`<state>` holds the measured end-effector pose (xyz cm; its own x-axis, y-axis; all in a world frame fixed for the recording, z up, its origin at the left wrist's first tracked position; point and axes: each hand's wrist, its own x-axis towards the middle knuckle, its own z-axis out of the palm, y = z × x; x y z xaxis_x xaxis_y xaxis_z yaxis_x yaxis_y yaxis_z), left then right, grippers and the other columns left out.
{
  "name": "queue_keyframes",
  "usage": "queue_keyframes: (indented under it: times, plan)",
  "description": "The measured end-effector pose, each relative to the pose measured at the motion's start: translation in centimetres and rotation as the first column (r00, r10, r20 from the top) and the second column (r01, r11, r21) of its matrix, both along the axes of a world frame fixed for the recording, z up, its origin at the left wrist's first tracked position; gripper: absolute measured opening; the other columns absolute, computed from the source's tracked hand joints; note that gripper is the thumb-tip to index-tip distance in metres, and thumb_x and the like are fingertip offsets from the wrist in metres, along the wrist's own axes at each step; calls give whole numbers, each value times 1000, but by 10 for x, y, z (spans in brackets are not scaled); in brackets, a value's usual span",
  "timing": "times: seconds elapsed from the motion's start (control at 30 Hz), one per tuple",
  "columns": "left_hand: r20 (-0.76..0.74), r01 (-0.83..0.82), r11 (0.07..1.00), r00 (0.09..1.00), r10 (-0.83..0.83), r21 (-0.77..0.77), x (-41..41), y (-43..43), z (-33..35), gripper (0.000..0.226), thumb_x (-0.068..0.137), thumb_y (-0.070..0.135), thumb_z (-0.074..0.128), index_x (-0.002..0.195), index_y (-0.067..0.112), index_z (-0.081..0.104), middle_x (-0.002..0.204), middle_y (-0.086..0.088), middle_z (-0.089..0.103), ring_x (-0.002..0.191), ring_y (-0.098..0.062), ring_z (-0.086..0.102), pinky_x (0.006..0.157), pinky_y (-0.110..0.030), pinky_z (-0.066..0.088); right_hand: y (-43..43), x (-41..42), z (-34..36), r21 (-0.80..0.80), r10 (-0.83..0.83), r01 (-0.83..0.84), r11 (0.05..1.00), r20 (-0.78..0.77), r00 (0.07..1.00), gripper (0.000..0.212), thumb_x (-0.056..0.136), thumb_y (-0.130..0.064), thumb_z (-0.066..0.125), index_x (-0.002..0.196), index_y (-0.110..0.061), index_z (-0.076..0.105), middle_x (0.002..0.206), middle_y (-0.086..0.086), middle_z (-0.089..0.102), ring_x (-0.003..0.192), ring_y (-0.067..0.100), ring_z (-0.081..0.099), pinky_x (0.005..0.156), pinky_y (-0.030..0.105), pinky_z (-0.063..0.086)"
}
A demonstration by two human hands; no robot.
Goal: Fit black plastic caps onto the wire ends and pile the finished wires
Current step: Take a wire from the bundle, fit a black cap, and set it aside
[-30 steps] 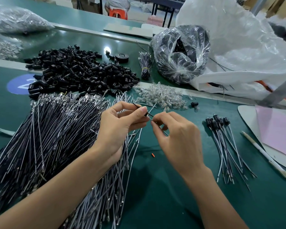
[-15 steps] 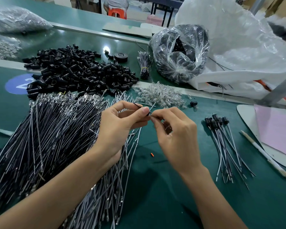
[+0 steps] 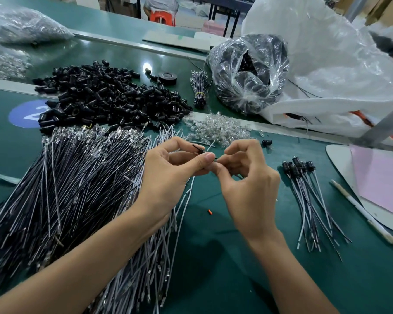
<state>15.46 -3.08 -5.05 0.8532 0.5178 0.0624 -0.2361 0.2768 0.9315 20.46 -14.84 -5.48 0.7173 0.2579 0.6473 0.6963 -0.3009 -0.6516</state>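
My left hand [image 3: 170,175] pinches a small black cap [image 3: 200,151] between thumb and forefinger at the middle of the green table. My right hand [image 3: 247,177] pinches a thin wire end right against that cap; most of this wire is hidden by my fingers. A big heap of uncapped black and grey wires [image 3: 73,184] lies at the left, under my left forearm. Loose black caps [image 3: 104,96] are piled behind it. A small pile of capped wires [image 3: 309,200] lies to the right of my right hand.
A heap of clear small parts [image 3: 220,128] and one stray black cap [image 3: 267,142] sit just beyond my hands. A clear bag of black parts [image 3: 250,71], a large white bag [image 3: 340,64], a tied wire bundle [image 3: 199,91], a tape roll [image 3: 167,77] and a white pen [image 3: 363,211] lie around.
My two hands have closed together, so the wire end now meets the cap in my left fingers. The piles on the table have not moved.
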Motion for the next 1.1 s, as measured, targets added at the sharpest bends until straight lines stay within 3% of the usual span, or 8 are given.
queue_keyframes:
  times: [0.2,0.4,0.53,0.67,0.77,0.87,0.93,1.1]
  plan:
    - [9,62,998,998,-62,-25,-1,0,0,34,69,5,76,88,-15,56,75,-18,73,64,-24,72,65,-27,58,-1,2,0,-59,-3,9,998,110,994,25,74,6,78,93,-7,70,90,-3,58,65,9,59,62,16,50]
    - [18,100,995,995,-99,-27,-2,0,2,13,72,17,71,80,7,73,79,-13,75,70,-22,73,69,-28,60,-3,4,2,-80,9,2,997,136,991,20,76,4,76,95,-5,76,97,6,64,62,10,62,66,14,53]
    - [18,-15,998,1000,13,64,-1,0,3,16,71,20,72,81,8,75,91,-6,76,79,-15,72,67,-26,60,-3,2,3,-102,0,17,995,160,987,11,78,-7,80,87,-7,75,93,2,65,57,10,57,62,16,49]
    - [43,-152,985,988,148,85,-3,5,10,16,74,23,70,83,10,74,80,-5,76,73,-17,72,62,-25,58,-7,6,3,-160,-52,76,984,151,987,14,74,-11,82,78,-9,69,90,-1,66,70,17,57,66,38,52]
    - [22,-285,959,958,284,5,-4,22,17,12,80,21,67,86,12,71,75,0,75,70,-15,72,60,-23,57,-11,15,5,-203,-62,76,976,75,995,19,70,-9,84,75,-10,66,88,-3,68,82,21,61,76,45,51]
    - [-3,-362,929,932,363,-73,-4,34,21,7,90,15,63,87,13,68,73,0,74,70,-15,72,60,-22,56,-16,21,9,-160,-28,10,987,-105,994,22,68,-11,86,71,-16,66,87,-12,70,88,12,66,86,23,46]
    - [-15,-376,922,926,376,-89,-4,34,21,9,93,14,61,86,12,67,71,0,74,69,-15,72,60,-21,56,-20,25,11,-107,20,-47,993,-236,972,22,68,-12,87,68,-19,66,86,-18,72,88,1,66,83,14,43]
    - [-31,-374,917,927,374,-138,-2,31,20,13,94,13,60,82,10,66,68,0,73,67,-14,71,61,-21,56,-29,32,20,145,274,-233,962,-494,825,22,72,-2,82,67,-13,64,89,-8,76,77,6,70,71,20,54]
